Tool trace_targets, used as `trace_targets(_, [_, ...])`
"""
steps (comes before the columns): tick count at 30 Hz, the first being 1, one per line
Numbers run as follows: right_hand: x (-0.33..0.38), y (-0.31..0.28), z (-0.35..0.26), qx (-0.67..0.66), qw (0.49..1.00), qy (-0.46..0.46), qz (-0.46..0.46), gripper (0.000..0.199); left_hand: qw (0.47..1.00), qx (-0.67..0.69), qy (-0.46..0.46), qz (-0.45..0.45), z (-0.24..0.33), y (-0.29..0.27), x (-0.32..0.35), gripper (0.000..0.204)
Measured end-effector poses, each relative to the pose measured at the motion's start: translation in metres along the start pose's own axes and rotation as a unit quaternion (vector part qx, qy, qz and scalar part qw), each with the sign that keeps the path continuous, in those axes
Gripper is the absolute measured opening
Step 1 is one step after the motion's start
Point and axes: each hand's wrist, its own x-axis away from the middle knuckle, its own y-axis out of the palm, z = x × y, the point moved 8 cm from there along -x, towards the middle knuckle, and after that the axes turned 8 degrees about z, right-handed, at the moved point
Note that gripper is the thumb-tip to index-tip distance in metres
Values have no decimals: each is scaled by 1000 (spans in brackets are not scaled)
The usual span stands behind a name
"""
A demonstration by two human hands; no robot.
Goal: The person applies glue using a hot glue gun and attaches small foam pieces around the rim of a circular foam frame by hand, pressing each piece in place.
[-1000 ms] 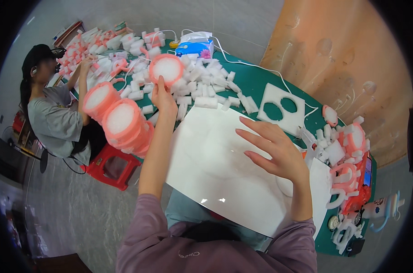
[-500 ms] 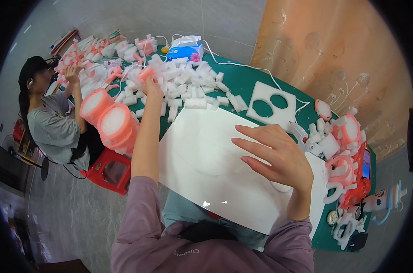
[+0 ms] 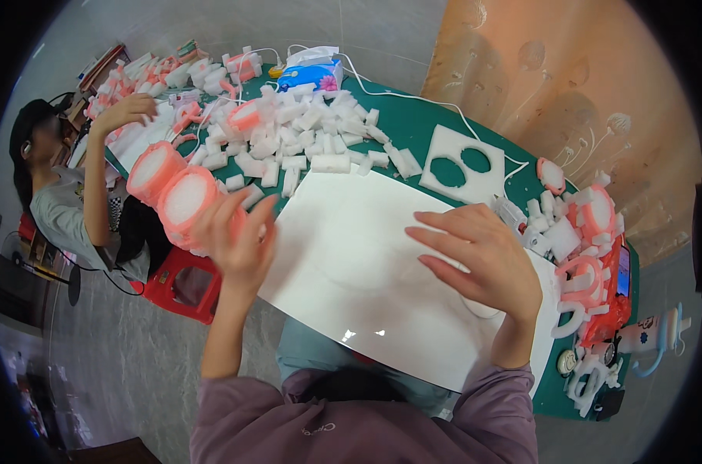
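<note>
My left hand [image 3: 239, 243], a little blurred, hovers over the left edge of the white board [image 3: 351, 286], fingers apart and nothing seen in it. It is nearest to two stacks of pink-rimmed white foam discs [image 3: 187, 203], which it partly hides. Above the right half of the board is my right hand [image 3: 482, 259], its fingers spread and empty. A white rounded thing [image 3: 482, 311] shows partly beneath its wrist. On the heap of white foam blocks [image 3: 312, 127] beyond the board lies a pink-rimmed foam piece [image 3: 245, 116].
A white foam sheet with two round holes [image 3: 490, 182] lies at the back right, near a white cable [image 3: 444, 104]. Pink and white foam pieces [image 3: 594, 213] crowd the right end. A tissue pack [image 3: 308, 75] stands behind. At left a co-worker [image 3: 65, 193] sits near a red stool [image 3: 185, 286].
My left hand has let go of the pink foam piece on the heap and drawn back toward me. The right hand has shifted slightly right. The co-worker's raised arm has moved.
</note>
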Motion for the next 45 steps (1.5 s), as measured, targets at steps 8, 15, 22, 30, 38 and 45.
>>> trace_targets(8, [15, -52, 18, 48, 976, 62, 203, 23, 968, -132, -199, -82, -91, -47, 39, 41])
trace_targets(15, [49, -1, -5, 56, 994, 47, -83, 21, 966, -64, -250, -32, -96, -44, 39, 27])
trace_targets(22, [110, 97, -80, 61, 939, -142, -306, 8, 964, -55, -260, 5, -92, -46, 44, 23])
trace_targets(30, [100, 113, -47, 22, 982, -133, -133, 7, 995, -35, -42, 85, -47, -56, 25, 22])
trace_targets(38, [171, 103, 134, -214, 824, 523, 52, 14, 970, 210, 24, -118, 27, 27, 13, 23])
trace_targets(45, [119, 76, 190, -42, 903, 370, 214, 23, 926, 302, -27, -225, 52, 45, 39, 24])
